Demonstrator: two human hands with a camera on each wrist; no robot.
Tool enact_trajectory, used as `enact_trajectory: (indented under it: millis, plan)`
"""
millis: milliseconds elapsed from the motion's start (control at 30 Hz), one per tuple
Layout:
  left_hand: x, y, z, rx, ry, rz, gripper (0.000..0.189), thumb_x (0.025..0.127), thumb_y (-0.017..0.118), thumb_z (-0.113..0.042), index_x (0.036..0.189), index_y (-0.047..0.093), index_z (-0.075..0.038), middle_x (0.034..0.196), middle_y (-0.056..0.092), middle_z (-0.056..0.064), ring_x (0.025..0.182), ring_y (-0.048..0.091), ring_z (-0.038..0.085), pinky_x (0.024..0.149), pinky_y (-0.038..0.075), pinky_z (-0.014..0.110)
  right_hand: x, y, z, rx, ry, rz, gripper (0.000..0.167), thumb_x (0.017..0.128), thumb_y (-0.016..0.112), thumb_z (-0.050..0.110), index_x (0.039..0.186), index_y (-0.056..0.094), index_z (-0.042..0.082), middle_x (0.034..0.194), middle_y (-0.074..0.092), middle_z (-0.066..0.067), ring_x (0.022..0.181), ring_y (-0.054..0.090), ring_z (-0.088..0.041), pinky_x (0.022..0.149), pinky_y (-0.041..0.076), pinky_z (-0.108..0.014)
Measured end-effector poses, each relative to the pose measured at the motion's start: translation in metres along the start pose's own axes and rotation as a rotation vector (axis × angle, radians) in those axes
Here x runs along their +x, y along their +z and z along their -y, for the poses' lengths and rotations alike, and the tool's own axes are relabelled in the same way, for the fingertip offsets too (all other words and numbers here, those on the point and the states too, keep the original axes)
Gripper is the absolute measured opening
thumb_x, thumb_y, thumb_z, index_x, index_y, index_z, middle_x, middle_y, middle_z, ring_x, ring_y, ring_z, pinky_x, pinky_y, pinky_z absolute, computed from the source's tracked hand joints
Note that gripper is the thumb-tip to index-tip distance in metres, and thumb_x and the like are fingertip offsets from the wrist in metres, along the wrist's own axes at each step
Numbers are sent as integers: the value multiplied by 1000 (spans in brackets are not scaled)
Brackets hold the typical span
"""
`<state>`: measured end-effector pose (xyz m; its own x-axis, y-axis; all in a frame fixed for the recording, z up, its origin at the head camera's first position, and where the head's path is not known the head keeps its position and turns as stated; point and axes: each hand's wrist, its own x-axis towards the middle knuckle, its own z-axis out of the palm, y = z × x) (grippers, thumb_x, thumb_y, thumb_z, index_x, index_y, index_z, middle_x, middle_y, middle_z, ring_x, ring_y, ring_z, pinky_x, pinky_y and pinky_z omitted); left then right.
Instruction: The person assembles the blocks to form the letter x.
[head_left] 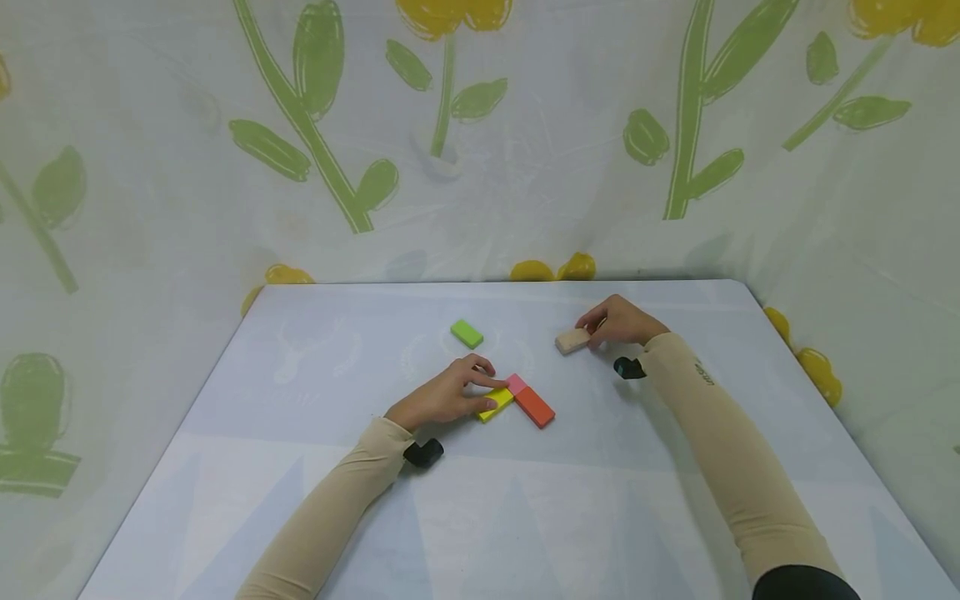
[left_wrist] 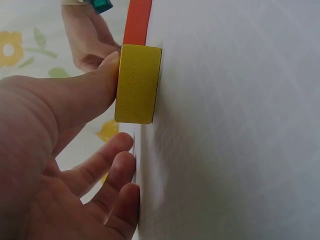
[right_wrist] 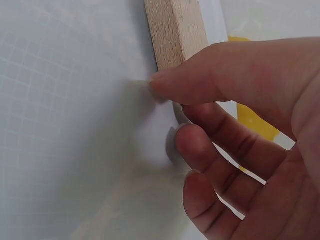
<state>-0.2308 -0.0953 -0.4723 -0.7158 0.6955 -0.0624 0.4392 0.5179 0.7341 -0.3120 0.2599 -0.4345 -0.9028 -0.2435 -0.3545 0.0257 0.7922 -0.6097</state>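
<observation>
Five blocks are listed on the pale worktop, all placed in its upper middle, near the centre of the head view. The yellow block is found just right of centre, touched by the left hand; the thumb is laid on it, the index finger is extended along it toward the pink block, and the remaining fingers are held apart. Whether the yellow block is pinched between thumb and index finger cannot be told. The pink block is set end to end with the orange-red block, the pair being slanted toward the lower right, and the yellow block is angled against them from the left. The plain wooden block is located farther up and to the right, well apart from the pair; one end of it is clamped between the thumb and index finger of the right hand, whose other fingers are bent. The green block is placed by itself above the left hand. Both arms are covered by beige sleeves, and a small black device is worn at each wrist. The background is formed by white fabric printed with green stems and yellow flowers.
</observation>
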Motion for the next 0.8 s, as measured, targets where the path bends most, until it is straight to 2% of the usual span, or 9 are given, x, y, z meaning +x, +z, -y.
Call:
enact_trajectory:
  millis: [200, 500, 800]
  plan:
    - [-1, 0, -1, 2, -6, -4, 41, 97, 74, -21, 137, 69, -13, 138, 53, 13, 129, 47, 30, 110, 45, 48, -5, 2, 3, -10, -31, -1, 37, 86, 79, 8, 123, 75, 5, 100, 70, -10, 92, 56, -22, 78, 48, -27]
    - [0, 0, 0, 2, 0, 1, 41, 97, 73, -21, 137, 68, -13, 138, 53, 13, 129, 47, 30, 111, 44, 48, -4, 6, -1, 6, -26, 0, 36, 87, 79, 9, 123, 76, 8, 101, 71, -8, 94, 58, -23, 79, 50, -27]
    - [0, 0, 0, 6, 7, 4, 40, 97, 74, -20, 137, 69, -14, 138, 53, 13, 128, 48, 29, 109, 45, 47, -11, 12, 9, -1, -81, 4, 36, 86, 79, 8, 122, 76, 7, 100, 71, -9, 92, 57, -22, 77, 49, -27]
